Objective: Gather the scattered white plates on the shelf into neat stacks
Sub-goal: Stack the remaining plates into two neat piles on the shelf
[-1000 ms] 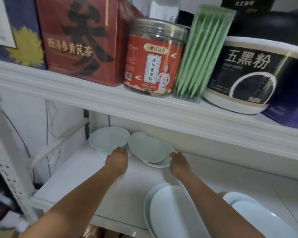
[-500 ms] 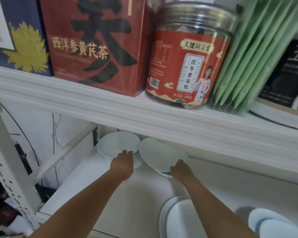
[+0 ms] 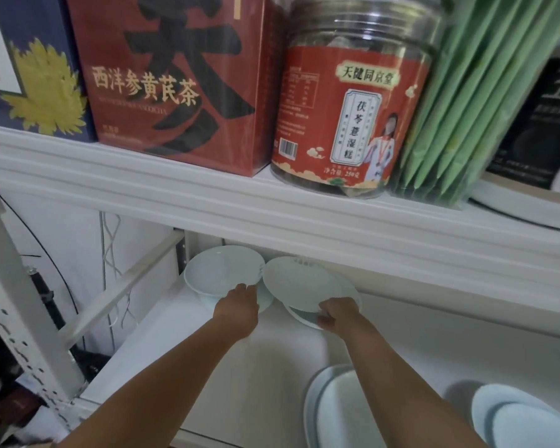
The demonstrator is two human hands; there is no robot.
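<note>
Item: tilted round white ceramic plate (image 3: 299, 282), at the back of the lower white shelf (image 3: 181, 350), leaning on a second white plate (image 3: 299, 315). The right hand (image 3: 338, 313) has its fingers (image 3: 323, 320) clamped on the near rims, seemingly to square the pair into one stack. Adjacent left: a deeper round white dish (image 3: 222, 270), with the left hand (image 3: 238, 310) at its near edge, finger state not discernible. Further white plates (image 3: 333, 412) lie at the shelf front; overhead, a clear plastic jar with a red label (image 3: 353, 108) holds dark contents, and a clear pack (image 3: 466, 108) holds green sachets.
</note>
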